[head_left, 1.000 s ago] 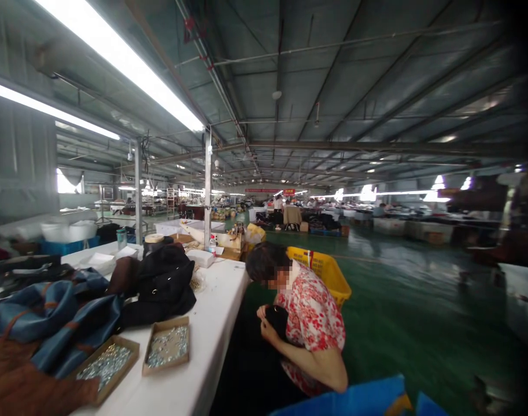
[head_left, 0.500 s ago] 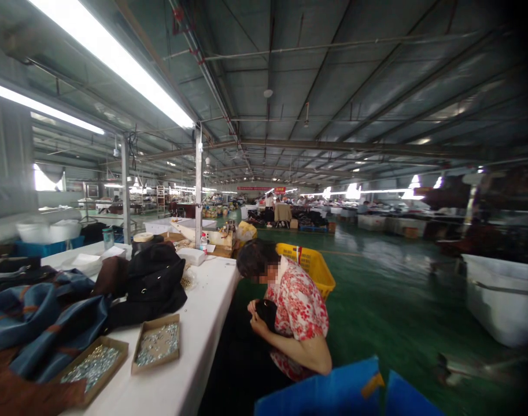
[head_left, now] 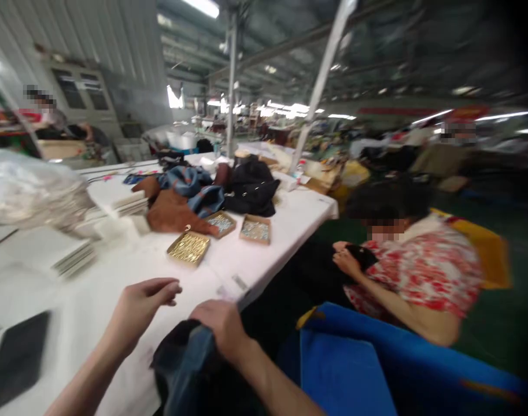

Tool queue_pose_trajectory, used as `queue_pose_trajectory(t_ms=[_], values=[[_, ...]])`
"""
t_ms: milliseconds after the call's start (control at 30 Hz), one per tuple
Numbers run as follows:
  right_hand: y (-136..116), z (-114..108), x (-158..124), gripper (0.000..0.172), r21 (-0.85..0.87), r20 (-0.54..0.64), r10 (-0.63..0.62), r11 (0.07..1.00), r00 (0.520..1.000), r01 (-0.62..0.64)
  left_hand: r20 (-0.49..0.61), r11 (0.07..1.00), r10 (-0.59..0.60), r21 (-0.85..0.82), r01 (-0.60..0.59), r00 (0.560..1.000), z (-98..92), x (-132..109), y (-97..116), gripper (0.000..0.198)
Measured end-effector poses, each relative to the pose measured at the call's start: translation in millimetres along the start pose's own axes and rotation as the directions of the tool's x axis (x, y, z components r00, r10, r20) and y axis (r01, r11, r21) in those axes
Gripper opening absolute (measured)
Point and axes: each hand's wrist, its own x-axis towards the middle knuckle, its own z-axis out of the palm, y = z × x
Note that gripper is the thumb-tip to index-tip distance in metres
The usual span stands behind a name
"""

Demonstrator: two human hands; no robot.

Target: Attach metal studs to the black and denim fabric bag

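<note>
My left hand (head_left: 140, 306) hovers over the white table (head_left: 116, 271), fingers loosely curled together, nothing visible in them. My right hand (head_left: 222, 329) rests closed on a dark piece of fabric (head_left: 185, 364) at the table's near edge. A gold-filled cardboard tray (head_left: 188, 248) lies just beyond my left hand. Two more small trays of metal parts (head_left: 255, 229) sit farther along. The frame is blurred by motion.
A seated person in a red floral shirt (head_left: 420, 271) works on a dark item at the right. Blue material (head_left: 354, 358) lies between us. Brown, blue and black bags (head_left: 194, 193) are piled mid-table. A plastic bag (head_left: 29, 193), white stacks and a dark flat object (head_left: 18, 358) lie left.
The view has swung down and left from the hall ceiling to the table. Both my hands and the dark fabric have come into view.
</note>
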Motion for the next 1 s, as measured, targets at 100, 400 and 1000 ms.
queue_pose_trajectory(t_ms=[100, 400, 1000], values=[[-11, 36, -17, 0.022, 0.180, -0.070, -0.037, 0.982, 0.997, 0.049, -0.002, 0.984, -0.094, -0.150, 0.092, 0.996, -2.4, -47, -29, 0.060], [-39, 3, -29, 0.022, 0.336, 0.056, -0.038, 0.942, 0.998, 0.017, 0.017, 0.992, -0.038, -0.120, 0.040, 0.999, 29.4, -122, -58, 0.033], [-63, -18, -36, 0.021, 0.245, 0.073, -0.017, 0.970, 0.997, -0.001, 0.100, 0.908, 0.086, -0.418, -0.037, 0.991, 37.8, -142, -53, 0.021]])
